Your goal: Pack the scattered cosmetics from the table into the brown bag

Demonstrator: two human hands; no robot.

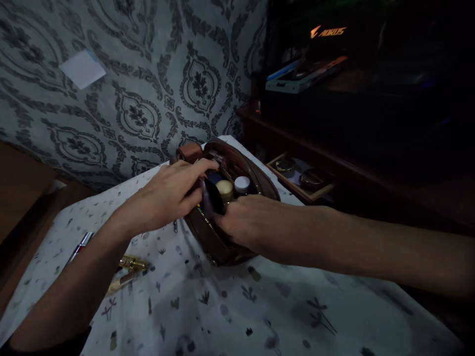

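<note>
A brown zippered pouch (200, 232) stands unzipped on the bed-like patterned surface, with small containers inside. My left hand (172, 190) lies over its left rim, with the index finger stretched across the opening and the thumb bent at the zipper edge. My right hand (247, 222) reaches in over the near right side, its fingers curled and hidden within. A dark, flat, glossy item (213, 195) stands tilted between both hands. Behind it sit a gold round lid (224, 189) and a white cap (242, 184). Whatever the right fingers hold is hidden.
Gold and silver cosmetic tubes (133, 263) lie beside my left forearm on the printed white cloth (208, 311). An open drawer (317, 192) with round containers is at right, below a dark desk (289, 133). Patterned wallpaper (141, 74) rises behind.
</note>
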